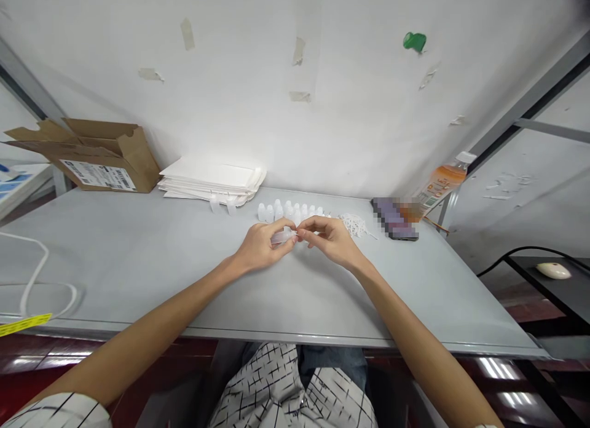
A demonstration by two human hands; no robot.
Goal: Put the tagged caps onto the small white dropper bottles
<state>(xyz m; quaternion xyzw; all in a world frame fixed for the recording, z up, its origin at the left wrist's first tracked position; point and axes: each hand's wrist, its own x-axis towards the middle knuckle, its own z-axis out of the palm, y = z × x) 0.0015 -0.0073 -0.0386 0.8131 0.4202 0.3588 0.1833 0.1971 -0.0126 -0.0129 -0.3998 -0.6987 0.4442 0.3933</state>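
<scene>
Over the middle of the table, my left hand (pixel 265 245) is closed around a small translucent plastic bottle (pixel 282 236), which lies nearly sideways with its narrow end to the right. At that end the fingertips of my right hand (pixel 328 236) are pinched together; whatever they hold is too small to make out. Just beyond both hands stand several small translucent bottles (pixel 278 209) in close rows. A loose pile of small white plastic pieces (pixel 354 225) lies to the right of my right hand. Two more small bottles (pixel 232 205) stand apart at the left.
A stack of white sheets or envelopes (pixel 207 176) and an open cardboard box (pixel 110 160) sit at the back left. On the right are a phone (pixel 396 219) and a tilted orange drink bottle (pixel 442 181). A white cable (pixel 34 274) loops over the left edge.
</scene>
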